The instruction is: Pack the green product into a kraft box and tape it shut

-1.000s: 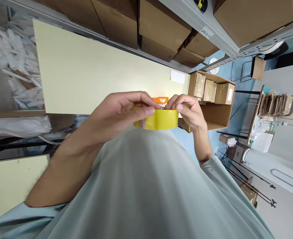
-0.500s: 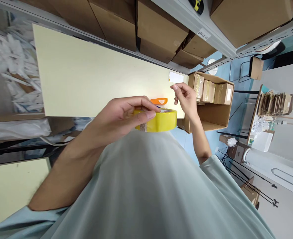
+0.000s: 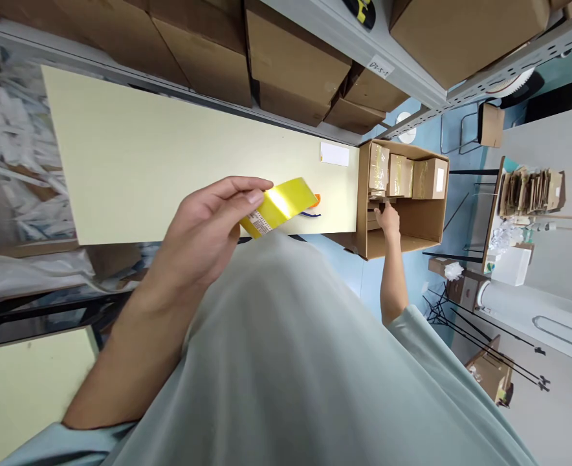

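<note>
My left hand (image 3: pixel 218 220) is closed on a roll of yellow packing tape (image 3: pixel 286 204), pinching its edge between thumb and fingers. The roll is tilted, its shiny outer face up, with a printed barcode strip near my fingers. My right hand (image 3: pixel 389 221) reaches into a large open cardboard box (image 3: pixel 412 244) at the table's right end. Its thumb and a finger look apart, close to the small taped cartons (image 3: pixel 396 175) inside; the other fingers are partly hidden. Behind the tape roll, an orange tool (image 3: pixel 318 200) and a dark blue strip (image 3: pixel 310 215) lie on the table.
The pale yellow table (image 3: pixel 169 149) runs across the view, with a white card (image 3: pixel 334 154) near its right end. A metal shelf (image 3: pixel 402 71) with cardboard boxes (image 3: pixel 296 58) stands along the back. White scrap (image 3: pixel 14 142) is heaped at the left.
My right hand has moved right and down from above the table into the large box. My left hand has shifted left and slightly up, turning the tape roll to a tilt.
</note>
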A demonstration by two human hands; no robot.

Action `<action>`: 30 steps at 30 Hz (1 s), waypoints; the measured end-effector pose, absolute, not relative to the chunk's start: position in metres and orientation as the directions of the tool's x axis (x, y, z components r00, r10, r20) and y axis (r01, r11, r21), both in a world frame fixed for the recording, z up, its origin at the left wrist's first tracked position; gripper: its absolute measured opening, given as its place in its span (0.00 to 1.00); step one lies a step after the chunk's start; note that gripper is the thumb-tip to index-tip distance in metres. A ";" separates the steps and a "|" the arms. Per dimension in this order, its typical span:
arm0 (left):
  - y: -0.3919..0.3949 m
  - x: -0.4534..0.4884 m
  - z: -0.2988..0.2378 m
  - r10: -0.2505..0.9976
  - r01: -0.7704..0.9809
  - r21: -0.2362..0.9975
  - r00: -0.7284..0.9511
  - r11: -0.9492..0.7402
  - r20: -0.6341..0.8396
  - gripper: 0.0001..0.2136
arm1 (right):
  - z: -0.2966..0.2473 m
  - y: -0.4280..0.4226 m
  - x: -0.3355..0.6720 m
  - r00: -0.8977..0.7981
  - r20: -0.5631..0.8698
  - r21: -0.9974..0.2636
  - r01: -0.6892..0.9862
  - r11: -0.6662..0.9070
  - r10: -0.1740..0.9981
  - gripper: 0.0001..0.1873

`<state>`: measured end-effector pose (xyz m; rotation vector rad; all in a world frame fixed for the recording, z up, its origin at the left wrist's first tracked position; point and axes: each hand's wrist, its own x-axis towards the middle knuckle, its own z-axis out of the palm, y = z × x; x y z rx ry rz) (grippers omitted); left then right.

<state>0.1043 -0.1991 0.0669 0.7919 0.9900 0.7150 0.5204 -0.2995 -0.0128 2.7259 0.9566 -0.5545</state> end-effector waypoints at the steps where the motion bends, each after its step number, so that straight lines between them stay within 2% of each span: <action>1: -0.199 0.108 0.064 0.826 -0.183 0.833 0.351 0.523 -0.442 0.13 | -0.008 -0.305 0.519 0.771 -0.373 0.109 0.589 -0.801 0.516 0.33; 3: -0.201 0.114 0.060 0.828 -0.209 0.822 0.334 0.530 -0.450 0.16 | 0.001 -0.312 0.512 0.840 -0.280 0.155 0.517 -0.842 0.465 0.29; 5: -0.202 0.119 0.057 0.814 -0.212 0.808 0.353 0.550 -0.462 0.20 | 0.012 -0.316 0.497 0.835 -0.203 0.088 0.536 -0.839 0.512 0.25; 7: -0.203 0.124 0.053 0.793 -0.204 0.796 0.389 0.570 -0.468 0.24 | 0.021 -0.315 0.471 0.750 -0.164 -0.153 0.622 -0.768 0.641 0.25; 9: -0.206 0.129 0.049 0.783 -0.188 0.803 0.430 0.566 -0.451 0.28 | 0.030 -0.312 0.434 0.598 -0.127 -0.523 0.638 -0.566 0.791 0.25; 11: -0.209 0.134 0.046 0.791 -0.172 0.832 0.457 0.527 -0.406 0.30 | 0.039 -0.306 0.391 0.404 -0.146 -0.825 0.453 -0.337 0.903 0.30; 13: -0.215 0.136 0.046 0.811 -0.158 0.871 0.469 0.466 -0.349 0.33 | 0.047 -0.300 0.350 0.225 -0.208 -0.940 0.222 -0.258 0.952 0.36; 16: -0.222 0.132 0.045 0.867 -0.103 0.951 0.449 0.293 -0.218 0.31 | 0.058 -0.293 0.311 0.190 -0.235 -0.968 0.049 -0.248 0.953 0.45; 18: -0.222 0.125 0.042 0.935 -0.023 0.999 0.352 0.048 -0.037 0.32 | 0.064 -0.291 0.302 0.186 -0.240 -0.970 -0.014 -0.242 0.953 0.48; 20: -0.217 0.118 0.037 0.941 0.040 0.988 0.312 -0.150 0.130 0.47 | 0.068 -0.291 0.300 0.142 -0.252 -0.968 -0.062 -0.245 0.957 0.49; 22: -0.210 0.112 0.033 0.902 0.037 0.980 0.398 -0.196 0.166 0.64 | 0.071 -0.291 0.300 0.107 -0.268 -0.962 -0.089 -0.260 0.957 0.49; 23: -0.206 0.110 0.032 0.874 0.029 0.982 0.461 -0.189 0.154 0.67 | 0.072 -0.290 0.300 0.096 -0.275 -0.959 -0.099 -0.266 0.957 0.49; 25: -0.199 0.108 0.032 0.831 0.048 0.976 0.534 -0.214 0.155 0.65 | 0.073 -0.288 0.298 0.080 -0.283 -0.955 -0.114 -0.274 0.956 0.49; 30: -0.195 0.111 0.032 0.813 0.149 0.914 0.526 -0.376 0.248 0.64 | 0.075 -0.278 0.293 0.018 -0.352 -0.931 -0.108 -0.348 0.936 0.49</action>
